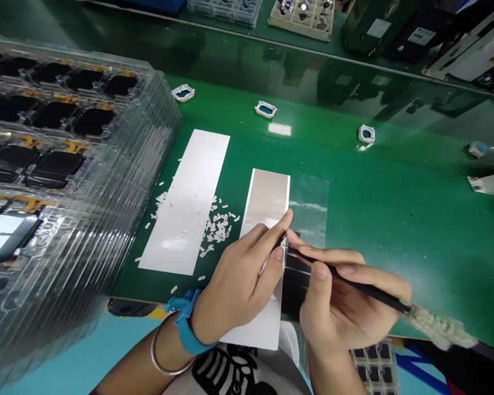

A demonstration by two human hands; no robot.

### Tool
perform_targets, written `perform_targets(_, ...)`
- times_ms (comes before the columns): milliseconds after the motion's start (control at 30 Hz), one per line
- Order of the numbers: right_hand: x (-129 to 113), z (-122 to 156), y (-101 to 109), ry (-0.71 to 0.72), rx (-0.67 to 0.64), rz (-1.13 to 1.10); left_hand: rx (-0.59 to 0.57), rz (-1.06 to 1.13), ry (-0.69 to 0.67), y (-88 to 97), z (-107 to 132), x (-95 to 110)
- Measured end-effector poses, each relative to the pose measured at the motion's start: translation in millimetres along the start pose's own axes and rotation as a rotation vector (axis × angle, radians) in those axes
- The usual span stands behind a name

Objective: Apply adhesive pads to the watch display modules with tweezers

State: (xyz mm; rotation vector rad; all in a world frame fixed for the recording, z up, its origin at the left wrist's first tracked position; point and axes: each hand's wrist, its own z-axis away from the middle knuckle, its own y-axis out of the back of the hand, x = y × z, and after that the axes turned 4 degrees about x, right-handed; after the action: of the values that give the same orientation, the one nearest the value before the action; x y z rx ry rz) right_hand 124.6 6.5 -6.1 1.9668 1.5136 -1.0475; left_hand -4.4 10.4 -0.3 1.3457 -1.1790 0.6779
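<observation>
My right hand [349, 307] is closed around black tweezers [374, 293], their rear end wrapped in frayed pale material. The tips point left and meet a small dark edge at my left fingers. My left hand [242, 274] pinches this small piece, mostly hidden between thumb and fingers, so its kind is unclear. Beneath my hands lies a white sheet [257, 323] with a grey-beige upper section [268, 195]. A transparent film [310, 197] and a dark panel [294, 280] extend to its right. Left of them rests a white strip [189, 197], with tiny white scraps [218, 227] scattered around it.
A tall stack of clear trays [156, 131] holding black screens with orange flex cables fills the left. Several small white-framed pieces [265, 109] lie along the back of the green table [395, 219]. Behind is a shelf with a compartmented tray [300, 27] and dark boxes [379, 27].
</observation>
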Motion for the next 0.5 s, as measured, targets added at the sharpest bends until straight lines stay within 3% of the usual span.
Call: perform_targets(500,1.0,3.2,0.9,0.047,-0.016,0.007,0.002,0.014,-0.012,0.3,2.0,-2.7)
